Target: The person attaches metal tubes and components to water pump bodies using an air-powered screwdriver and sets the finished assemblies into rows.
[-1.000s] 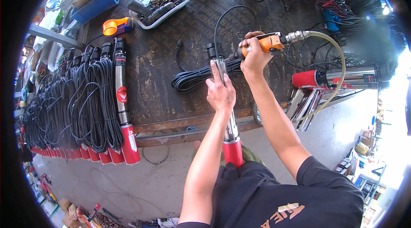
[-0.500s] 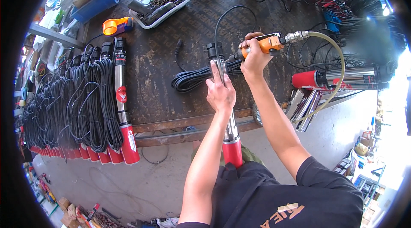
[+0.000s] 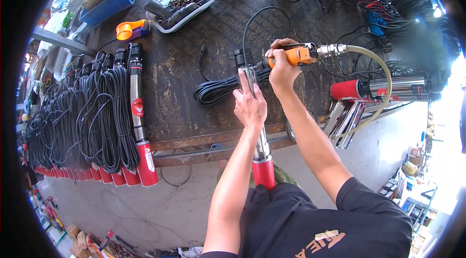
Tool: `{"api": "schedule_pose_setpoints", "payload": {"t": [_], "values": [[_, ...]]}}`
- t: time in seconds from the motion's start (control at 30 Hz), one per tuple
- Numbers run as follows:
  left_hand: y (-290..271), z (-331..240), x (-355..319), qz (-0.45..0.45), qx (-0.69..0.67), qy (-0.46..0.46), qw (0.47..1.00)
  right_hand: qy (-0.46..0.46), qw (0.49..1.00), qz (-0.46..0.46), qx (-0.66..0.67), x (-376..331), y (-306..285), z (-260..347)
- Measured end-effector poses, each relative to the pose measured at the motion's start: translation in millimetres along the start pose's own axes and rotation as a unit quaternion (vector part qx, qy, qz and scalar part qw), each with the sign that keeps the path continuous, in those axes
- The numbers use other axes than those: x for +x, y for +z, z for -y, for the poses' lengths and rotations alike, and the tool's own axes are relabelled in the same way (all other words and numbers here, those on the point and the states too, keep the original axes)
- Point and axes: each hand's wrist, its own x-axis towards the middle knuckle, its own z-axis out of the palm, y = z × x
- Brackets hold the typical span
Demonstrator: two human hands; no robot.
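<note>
On the dark surface (image 3: 194, 83) at far left lie rows of red-ended pumps with coiled black cables (image 3: 102, 112). At centre, my left hand (image 3: 250, 105) has its grip closed around the steel pump tube (image 3: 259, 141), whose red end (image 3: 263, 173) points at my body. Just right, my right hand (image 3: 281, 66) grips the orange air tool (image 3: 300, 55) against the tube's top.

A long pump (image 3: 256, 112) is laid across the near edge of the workbench (image 3: 179, 73), its lower end overhanging that edge, with a coiled cable (image 3: 218, 90) just to its left. A row of pumps (image 3: 97, 112) wrapped in cables is ranged along the left edge, and a tray (image 3: 206, 1) is set near the far edge. At the right edge another pump (image 3: 388, 88) is laid crosswise, behind a hose (image 3: 378, 64) that is curved down over the near edge.
</note>
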Motion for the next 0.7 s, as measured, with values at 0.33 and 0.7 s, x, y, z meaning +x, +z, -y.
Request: {"api": "schedule_pose_setpoints", "payload": {"t": [0.33, 0.7], "values": [[2, 0, 1, 0.004, 0.013, 0.010, 1.000, -0.005, 0.998, 0.055, -0.008, -4, 1, -1], [3, -8, -3, 0.002, 0.025, -0.010, 1.000, -0.011, 0.999, 0.001, -0.051, 2, 6, 1]]}}
